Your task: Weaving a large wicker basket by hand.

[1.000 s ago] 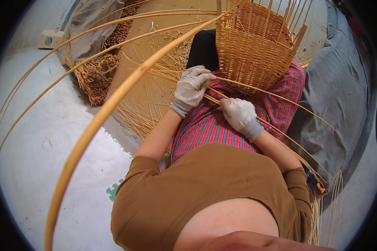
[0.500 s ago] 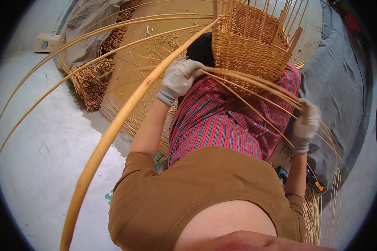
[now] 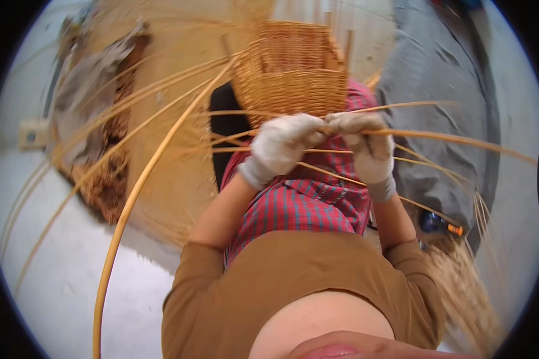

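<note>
Both hands wear pale work gloves and meet above my lap. My left hand [image 3: 286, 143] is closed round several thin wicker rods [image 3: 236, 139] whose ends fan out on both sides. Close beside it, my right hand [image 3: 365, 140] is closed on the same bunch, with one rod [image 3: 455, 138] running out far to the right. Just beyond my hands stands a partly woven wicker basket [image 3: 299, 90], with upright stakes rising from its rim. A thick, peeled-looking rod [image 3: 139, 185] slants from the basket's left side down to the lower edge.
Bundles of cut brown rods [image 3: 105, 179] lie at the left under a grey cloth [image 3: 90, 99]. Dark grey fabric [image 3: 434, 119] covers something at the right. Pale rods [image 3: 461, 275] and a blue-and-orange tool [image 3: 440, 224] lie at the lower right. A tan board [image 3: 173, 78] spreads beneath the basket.
My right hand has come inward and up to meet my left hand, which has shifted slightly right and down. The view has turned, so the basket appears farther left.
</note>
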The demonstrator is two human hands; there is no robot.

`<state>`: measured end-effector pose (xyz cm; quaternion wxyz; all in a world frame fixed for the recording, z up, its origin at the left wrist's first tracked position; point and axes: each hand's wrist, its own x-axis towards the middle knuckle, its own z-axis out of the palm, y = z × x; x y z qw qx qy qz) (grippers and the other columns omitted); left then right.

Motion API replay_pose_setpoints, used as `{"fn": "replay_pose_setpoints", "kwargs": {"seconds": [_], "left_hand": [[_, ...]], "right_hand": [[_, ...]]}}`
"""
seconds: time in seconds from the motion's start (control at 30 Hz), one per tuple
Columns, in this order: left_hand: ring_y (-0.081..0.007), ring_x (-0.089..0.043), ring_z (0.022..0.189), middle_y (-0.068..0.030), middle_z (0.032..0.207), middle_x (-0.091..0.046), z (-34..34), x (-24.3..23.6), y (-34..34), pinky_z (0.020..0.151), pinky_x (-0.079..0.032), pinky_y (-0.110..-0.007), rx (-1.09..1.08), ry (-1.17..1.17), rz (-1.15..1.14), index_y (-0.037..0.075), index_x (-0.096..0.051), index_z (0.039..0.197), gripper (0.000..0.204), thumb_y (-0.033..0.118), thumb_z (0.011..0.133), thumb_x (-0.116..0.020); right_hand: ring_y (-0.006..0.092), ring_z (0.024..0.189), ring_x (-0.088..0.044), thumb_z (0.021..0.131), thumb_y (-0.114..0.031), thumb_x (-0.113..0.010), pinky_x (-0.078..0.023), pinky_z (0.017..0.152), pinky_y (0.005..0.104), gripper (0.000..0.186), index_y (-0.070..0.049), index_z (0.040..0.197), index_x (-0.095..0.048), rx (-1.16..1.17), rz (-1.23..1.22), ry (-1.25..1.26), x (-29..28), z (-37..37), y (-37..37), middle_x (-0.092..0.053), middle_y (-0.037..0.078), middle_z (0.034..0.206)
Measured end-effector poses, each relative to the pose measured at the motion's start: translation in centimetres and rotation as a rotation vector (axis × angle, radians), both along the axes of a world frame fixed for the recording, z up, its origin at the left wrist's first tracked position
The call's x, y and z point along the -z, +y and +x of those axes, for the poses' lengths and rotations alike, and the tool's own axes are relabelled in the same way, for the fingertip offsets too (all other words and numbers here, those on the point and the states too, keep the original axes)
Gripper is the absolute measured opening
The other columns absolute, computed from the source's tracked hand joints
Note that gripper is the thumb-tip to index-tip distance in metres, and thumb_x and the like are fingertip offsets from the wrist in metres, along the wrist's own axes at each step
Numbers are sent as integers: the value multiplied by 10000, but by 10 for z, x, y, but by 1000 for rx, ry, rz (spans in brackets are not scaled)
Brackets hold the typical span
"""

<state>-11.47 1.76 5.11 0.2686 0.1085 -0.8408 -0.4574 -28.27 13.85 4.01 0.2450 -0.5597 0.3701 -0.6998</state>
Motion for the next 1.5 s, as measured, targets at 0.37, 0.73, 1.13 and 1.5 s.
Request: {"fn": "replay_pose_setpoints", "kwargs": {"seconds": [0.37, 0.73, 1.13, 1.5], "left_hand": [[-140, -675, 1022, -107, 1263, -667, -46, 70, -60, 828, -545, -311, -530, -19, 74, 90, -557, 1347, 466, 11, 908, -691], [-257, -711, 1013, -44, 1310, -663, -51, 82, -62, 756, -571, -339, -642, -275, -47, 229, -413, 1510, 659, 31, 928, -651], [-132, -634, 490, -73, 789, -700, -118, 58, -76, 399, -488, -281, -343, -423, 603, 10, -661, 1046, 378, 382, 999, -613], [-182, -664, 747, -112, 983, -680, -116, 74, -80, 686, -551, -316, -314, -323, 672, 65, -635, 1243, 340, 270, 974, -669]], "right_hand": [[225, 898, -721, 997, -61, -599, -620, 776, 324, 126, -42, 1121, -608, 454, 260, -387, 9, -120, -17, -724, 137, 977], [234, 865, -717, 1009, -104, -594, -622, 750, 334, 96, -41, 1077, -570, 445, 240, -545, 45, -98, -50, -712, 135, 952], [249, 899, -709, 960, -105, -632, -578, 769, 333, 155, -11, 1077, -596, 612, 481, 271, 16, -138, -112, -712, 132, 945], [131, 632, -523, 965, 34, -453, -441, 518, 292, 220, -87, 1125, -541, 426, 118, -1082, 103, -133, -132, -586, 119, 912]]}}
